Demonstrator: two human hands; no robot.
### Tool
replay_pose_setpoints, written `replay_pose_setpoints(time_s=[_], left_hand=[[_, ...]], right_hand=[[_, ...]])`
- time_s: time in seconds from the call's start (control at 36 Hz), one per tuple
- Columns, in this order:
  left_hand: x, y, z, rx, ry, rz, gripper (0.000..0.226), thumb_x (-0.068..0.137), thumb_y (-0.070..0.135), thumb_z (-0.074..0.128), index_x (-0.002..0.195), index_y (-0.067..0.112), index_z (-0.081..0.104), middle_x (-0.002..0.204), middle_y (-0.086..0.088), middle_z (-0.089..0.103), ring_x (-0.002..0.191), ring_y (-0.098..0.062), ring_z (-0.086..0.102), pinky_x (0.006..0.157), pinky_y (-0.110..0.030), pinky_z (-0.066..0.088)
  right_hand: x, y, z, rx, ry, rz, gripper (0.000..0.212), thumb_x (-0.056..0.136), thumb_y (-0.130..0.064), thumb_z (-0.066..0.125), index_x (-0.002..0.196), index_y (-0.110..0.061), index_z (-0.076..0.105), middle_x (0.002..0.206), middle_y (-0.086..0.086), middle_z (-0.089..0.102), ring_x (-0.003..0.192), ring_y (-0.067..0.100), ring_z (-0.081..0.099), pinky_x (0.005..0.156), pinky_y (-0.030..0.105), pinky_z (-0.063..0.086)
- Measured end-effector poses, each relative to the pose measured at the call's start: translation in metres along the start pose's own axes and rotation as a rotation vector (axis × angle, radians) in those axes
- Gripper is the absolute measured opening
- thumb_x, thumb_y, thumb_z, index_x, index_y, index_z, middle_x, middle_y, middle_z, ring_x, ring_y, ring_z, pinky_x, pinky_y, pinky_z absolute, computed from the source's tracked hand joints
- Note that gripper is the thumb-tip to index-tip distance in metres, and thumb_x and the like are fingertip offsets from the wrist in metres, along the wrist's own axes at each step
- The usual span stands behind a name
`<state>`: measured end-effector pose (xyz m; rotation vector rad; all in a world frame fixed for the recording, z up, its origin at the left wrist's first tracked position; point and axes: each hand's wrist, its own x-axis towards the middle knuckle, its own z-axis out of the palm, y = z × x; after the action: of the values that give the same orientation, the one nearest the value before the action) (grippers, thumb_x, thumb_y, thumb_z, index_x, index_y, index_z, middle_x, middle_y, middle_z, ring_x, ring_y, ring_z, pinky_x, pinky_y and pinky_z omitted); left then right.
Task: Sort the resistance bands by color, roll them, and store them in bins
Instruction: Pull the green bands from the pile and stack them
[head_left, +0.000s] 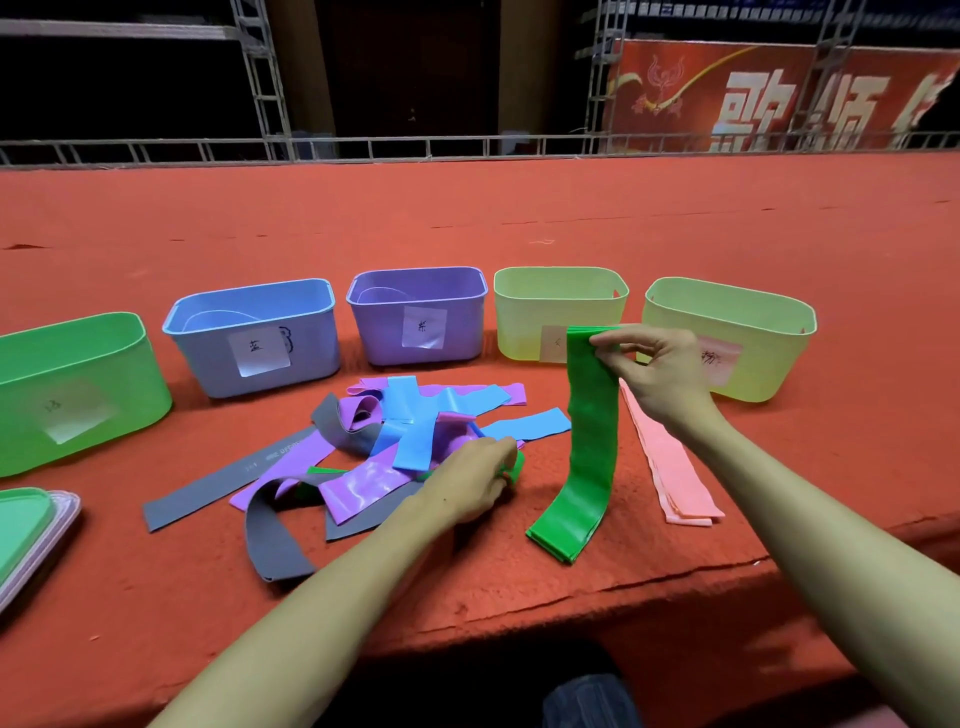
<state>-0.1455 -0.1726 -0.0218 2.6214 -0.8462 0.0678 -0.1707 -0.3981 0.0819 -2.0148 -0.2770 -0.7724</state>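
Holding the green bands (592, 441) up by their top end, the right hand (660, 374) pinches them between thumb and fingers (610, 340). The stack hangs straight with its bottom end resting on the desk (519, 218), which looks like squaring up the greens before rolling. The left hand (472, 483) is down at the edge of the mixed pile (374, 441) of blue, purple and grey bands. Its fingers are curled round a second green band (517, 462), probably fishing it out to join the stack. The pink bands (670, 467) lie flat in their own stack just right of the greens.

Hard to see: most of that second green band is under the hand, the hanging greens cover part of one pale bin's (524, 332) label, and the green bin (78, 374) is cut off at the left edge.
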Motion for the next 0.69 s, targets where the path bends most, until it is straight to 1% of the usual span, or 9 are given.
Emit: replay_pose_setpoints(time_s=[0.06, 0.14, 0.22, 0.31, 0.39, 0.47, 0.56, 0.64, 0.69], left_hand=[[0.000, -0.001, -0.002, -0.059, 0.051, 0.011, 0.022, 0.082, 0.000, 0.050, 0.101, 0.008, 0.055, 0.090, -0.010, 0.061, 0.090, -0.033, 0.056, 0.073, -0.037, 0.041], [-0.002, 0.003, -0.008, -0.121, 0.124, 0.028, 0.020, 0.080, -0.001, 0.047, 0.097, 0.010, 0.050, 0.078, -0.001, 0.052, 0.079, -0.031, 0.051, 0.068, -0.038, 0.042], [-0.004, 0.003, -0.013, -0.137, 0.116, 0.082, 0.014, 0.077, 0.004, 0.040, 0.085, 0.016, 0.040, 0.081, -0.003, 0.047, 0.075, -0.027, 0.043, 0.068, -0.043, 0.043], [-0.006, 0.002, -0.016, -0.148, 0.091, 0.116, 0.022, 0.080, 0.000, 0.040, 0.080, 0.022, 0.036, 0.083, -0.004, 0.042, 0.075, -0.022, 0.042, 0.068, -0.041, 0.041], [-0.009, -0.002, -0.014, -0.185, 0.116, 0.102, 0.025, 0.080, -0.010, 0.042, 0.073, 0.014, 0.045, 0.086, -0.006, 0.043, 0.071, -0.005, 0.045, 0.068, -0.035, 0.044], [-0.010, -0.011, -0.011, -0.204, 0.139, 0.076, 0.028, 0.077, -0.010, 0.044, 0.072, 0.013, 0.060, 0.093, 0.002, 0.050, 0.078, -0.020, 0.055, 0.071, -0.041, 0.050], [-0.009, -0.015, -0.011, -0.245, 0.144, 0.087, 0.029, 0.082, -0.009, 0.050, 0.088, 0.008, 0.073, 0.100, -0.004, 0.061, 0.088, -0.021, 0.062, 0.082, -0.035, 0.053], [-0.010, -0.015, -0.012, -0.227, 0.171, 0.095, 0.039, 0.085, -0.008, 0.053, 0.116, 0.011, 0.068, 0.109, -0.007, 0.065, 0.099, -0.018, 0.059, 0.089, -0.015, 0.040], [-0.009, -0.015, -0.014, -0.228, 0.190, 0.093, 0.041, 0.086, -0.007, 0.054, 0.121, 0.012, 0.066, 0.111, -0.007, 0.064, 0.099, -0.019, 0.058, 0.088, -0.014, 0.037]], right_hand=[[-0.001, -0.001, 0.000, 0.007, 0.000, -0.001, 0.023, 0.081, 0.001, 0.070, 0.091, -0.020, 0.073, 0.085, -0.002, 0.071, 0.071, -0.004, 0.062, 0.072, 0.036, 0.055], [-0.002, -0.002, 0.000, 0.013, -0.004, -0.002, 0.022, 0.081, 0.002, 0.070, 0.092, -0.018, 0.073, 0.085, -0.001, 0.071, 0.071, -0.005, 0.062, 0.072, 0.033, 0.054], [-0.003, -0.002, 0.002, 0.016, -0.012, -0.002, 0.022, 0.081, 0.002, 0.070, 0.091, -0.018, 0.073, 0.086, 0.001, 0.072, 0.071, -0.003, 0.062, 0.071, 0.027, 0.054], [-0.003, -0.003, 0.004, 0.030, -0.016, 0.001, 0.022, 0.081, 0.002, 0.070, 0.092, -0.018, 0.073, 0.086, -0.001, 0.072, 0.074, 0.004, 0.064, 0.072, 0.025, 0.054], [-0.004, -0.003, 0.005, 0.032, -0.023, -0.001, 0.024, 0.081, 0.003, 0.070, 0.092, -0.019, 0.073, 0.086, -0.002, 0.071, 0.077, 0.009, 0.065, 0.073, 0.026, 0.054], [-0.004, -0.003, 0.005, 0.024, -0.030, -0.007, 0.026, 0.081, 0.005, 0.069, 0.092, -0.018, 0.073, 0.086, -0.001, 0.071, 0.076, 0.009, 0.064, 0.074, 0.030, 0.054], [-0.004, -0.005, 0.004, 0.023, -0.030, -0.009, 0.025, 0.081, 0.004, 0.069, 0.092, -0.017, 0.073, 0.086, -0.001, 0.071, 0.076, 0.009, 0.064, 0.074, 0.031, 0.054], [-0.004, -0.007, 0.005, 0.025, -0.029, -0.012, 0.024, 0.081, 0.005, 0.069, 0.092, -0.017, 0.073, 0.086, 0.000, 0.071, 0.076, 0.009, 0.064, 0.074, 0.031, 0.054], [-0.004, -0.007, 0.005, 0.024, -0.031, -0.019, 0.025, 0.081, 0.005, 0.069, 0.091, -0.017, 0.073, 0.086, 0.000, 0.071, 0.077, 0.012, 0.065, 0.075, 0.031, 0.054]])
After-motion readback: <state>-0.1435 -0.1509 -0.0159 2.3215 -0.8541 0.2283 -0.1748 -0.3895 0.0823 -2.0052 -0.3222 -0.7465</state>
